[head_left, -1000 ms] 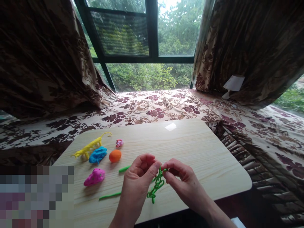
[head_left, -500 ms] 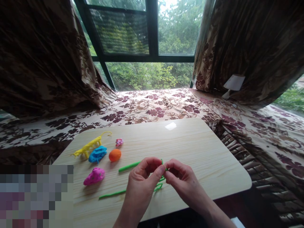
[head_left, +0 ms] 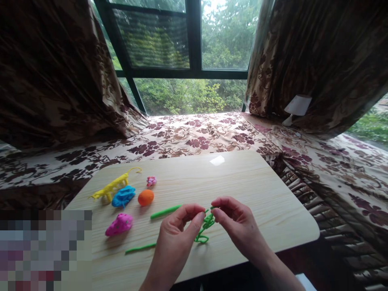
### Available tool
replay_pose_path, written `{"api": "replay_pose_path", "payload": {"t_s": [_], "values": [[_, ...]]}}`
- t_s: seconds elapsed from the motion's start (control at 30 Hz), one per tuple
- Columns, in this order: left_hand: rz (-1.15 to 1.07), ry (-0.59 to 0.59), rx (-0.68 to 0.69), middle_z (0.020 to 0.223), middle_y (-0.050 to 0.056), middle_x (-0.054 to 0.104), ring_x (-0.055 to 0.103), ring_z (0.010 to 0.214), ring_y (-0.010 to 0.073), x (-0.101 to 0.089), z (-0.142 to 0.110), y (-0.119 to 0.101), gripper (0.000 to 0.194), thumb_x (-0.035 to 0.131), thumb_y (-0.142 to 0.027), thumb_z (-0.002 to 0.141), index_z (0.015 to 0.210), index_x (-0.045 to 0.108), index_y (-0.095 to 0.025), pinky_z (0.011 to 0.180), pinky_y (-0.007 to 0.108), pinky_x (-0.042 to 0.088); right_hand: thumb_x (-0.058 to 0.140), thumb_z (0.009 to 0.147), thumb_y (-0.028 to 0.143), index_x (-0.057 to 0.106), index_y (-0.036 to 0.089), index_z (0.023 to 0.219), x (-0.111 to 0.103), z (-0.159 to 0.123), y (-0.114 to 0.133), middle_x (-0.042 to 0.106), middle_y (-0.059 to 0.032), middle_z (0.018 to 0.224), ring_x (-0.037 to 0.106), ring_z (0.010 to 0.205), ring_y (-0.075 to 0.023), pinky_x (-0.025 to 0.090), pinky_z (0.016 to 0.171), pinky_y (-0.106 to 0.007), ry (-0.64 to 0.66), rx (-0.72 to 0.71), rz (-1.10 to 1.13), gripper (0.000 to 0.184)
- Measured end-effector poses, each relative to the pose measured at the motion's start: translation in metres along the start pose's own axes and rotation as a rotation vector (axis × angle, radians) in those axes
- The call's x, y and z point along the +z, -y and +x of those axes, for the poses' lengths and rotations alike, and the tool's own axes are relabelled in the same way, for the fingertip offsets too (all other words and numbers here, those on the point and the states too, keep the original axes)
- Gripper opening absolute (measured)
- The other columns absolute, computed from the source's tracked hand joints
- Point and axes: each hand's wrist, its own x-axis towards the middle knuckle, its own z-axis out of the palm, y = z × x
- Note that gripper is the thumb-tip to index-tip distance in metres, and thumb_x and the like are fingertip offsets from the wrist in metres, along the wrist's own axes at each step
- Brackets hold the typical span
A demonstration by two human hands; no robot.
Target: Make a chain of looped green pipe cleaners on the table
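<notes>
Space widens between the left hand (head_left: 178, 234) and right hand (head_left: 241, 222), each pinching a bit of the looped green clay strand (head_left: 208, 221) gathered just below them over the table (head_left: 257, 190), its ends apparently unjoined.

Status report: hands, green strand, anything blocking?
Left hand, right hand: pinching looped green strand. Loops bunched below the grip. Left hand partly blocks thick green rod.

No readable txt, labels, brands, nos. or signs in view, incl. on the table (head_left: 242, 194), the lamp (head_left: 298, 105) at R and the curtains (head_left: 45, 72). Lower-L corner is masked by big pixel blocks (head_left: 45, 250), so any txt there can't be made out.
</notes>
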Motion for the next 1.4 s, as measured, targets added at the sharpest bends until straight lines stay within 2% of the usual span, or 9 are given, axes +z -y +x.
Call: {"api": "replay_pose_path", "payload": {"t_s": [0.1, 0.23, 0.33, 0.47, 0.6, 0.7, 0.97, 1.2, 1.4], "values": [[0.048, 0.015, 0.013, 0.077, 0.002, 0.065, 0.058, 0.076, 0.0136, 0.001, 0.0, 0.001, 0.014, 0.061, -0.029, 0.074, 0.083, 0.064, -0.018, 0.07, 0.022, 0.046, 0.059, 0.078, 0.026, 0.06, 0.019, 0.096, 0.0, 0.0, 0.002, 0.062, -0.0032, 0.083, 0.057, 0.073, -0.0149, 0.048, 0.069, -0.029, -0.021, -0.045, -0.059, 0.019], [0.079, 0.039, 0.023, 0.08, 0.002, 0.065, 0.058, 0.078, 0.0143, 0.002, 0.0, 0.002, 0.015, 0.06, -0.029, 0.075, 0.085, 0.063, -0.019, 0.072, 0.024, 0.046, 0.056, 0.08, 0.021, 0.063, 0.019, 0.089, 0.0, 0.0, 0.008, 0.061, -0.0027, 0.081, 0.057, 0.076, -0.0153, 0.046, 0.069, -0.028, 0.014, -0.154, -0.151, 0.012], [0.092, 0.045, 0.033, 0.08, 0.001, 0.064, 0.057, 0.077, 0.0134, 0.002, -0.001, 0.002, 0.014, 0.059, -0.03, 0.076, 0.085, 0.062, -0.02, 0.071, 0.023, 0.045, 0.053, 0.082, 0.018, 0.065, 0.019, 0.091, 0.0, 0.001, 0.013, 0.059, -0.0026, 0.082, 0.056, 0.076, -0.0146, 0.045, 0.067, -0.026, 0.046, -0.204, -0.219, 0.016], [0.109, 0.053, 0.045, 0.079, 0.001, 0.062, 0.057, 0.077, 0.0134, 0.002, -0.001, -0.001, 0.013, 0.058, -0.031, 0.077, 0.083, 0.06, -0.02, 0.071, 0.023, 0.045, 0.05, 0.083, 0.017, 0.065, 0.02, 0.095, 0.0, -0.001, 0.013, 0.058, -0.0025, 0.082, 0.056, 0.075, -0.014, 0.045, 0.065, -0.025, 0.08, -0.2, -0.288, 0.02], [0.137, 0.07, 0.044, 0.079, 0.002, 0.063, 0.058, 0.078, 0.015, 0.002, 0.0, -0.003, 0.014, 0.057, -0.031, 0.077, 0.083, 0.06, -0.019, 0.071, 0.025, 0.045, 0.055, 0.079, 0.016, 0.064, 0.02, 0.095, 0.0, -0.002, 0.01, 0.059, -0.0013, 0.078, 0.055, 0.073, -0.0138, 0.045, 0.066, -0.026, 0.048, -0.21, -0.305, 0.018], [0.159, 0.057, 0.051, 0.078, 0.002, 0.063, 0.058, 0.077, 0.0152, 0.003, 0.0, -0.003, 0.013, 0.058, -0.031, 0.076, 0.082, 0.061, -0.019, 0.069, 0.024, 0.046, 0.054, 0.08, 0.015, 0.065, 0.02, 0.09, 0.0, -0.002, 0.011, 0.059, -0.0013, 0.076, 0.055, 0.071, -0.0137, 0.045, 0.066, -0.026, 0.063, -0.232, -0.291, 0.016], [0.153, 0.017, 0.067, 0.074, 0.001, 0.063, 0.057, 0.073, 0.014, 0.003, -0.001, -0.003, 0.011, 0.061, -0.029, 0.073, 0.078, 0.062, -0.019, 0.066, 0.021, 0.045, 0.049, 0.083, 0.016, 0.067, 0.021, 0.095, -0.001, -0.004, 0.018, 0.059, -0.0031, 0.081, 0.056, 0.076, -0.0147, 0.045, 0.066, -0.026, 0.101, -0.24, -0.327, 0.022], [0.161, 0.002, 0.087, 0.073, 0.001, 0.063, 0.058, 0.072, 0.0137, 0.005, -0.001, -0.004, 0.011, 0.062, -0.029, 0.071, 0.077, 0.062, -0.019, 0.066, 0.022, 0.046, 0.053, 0.082, 0.019, 0.065, 0.02, 0.081, -0.003, -0.003, 0.014, 0.055, -0.0027, 0.08, 0.054, 0.076, -0.015, 0.043, 0.068, -0.027, 0.085, -0.274, -0.427, 0.013], [0.161, 0.021, 0.083, 0.072, 0.0, 0.062, 0.056, 0.07, 0.013, 0.006, -0.002, -0.004, 0.01, 0.061, -0.028, 0.072, 0.075, 0.061, -0.019, 0.065, 0.022, 0.046, 0.047, 0.084, 0.019, 0.058, 0.02, 0.074, 0.0, -0.003, 0.009, 0.055, -0.0033, 0.079, 0.052, 0.079, -0.0166, 0.042, 0.073, -0.03, 0.03, -0.326, -0.479, 0.015]]}}
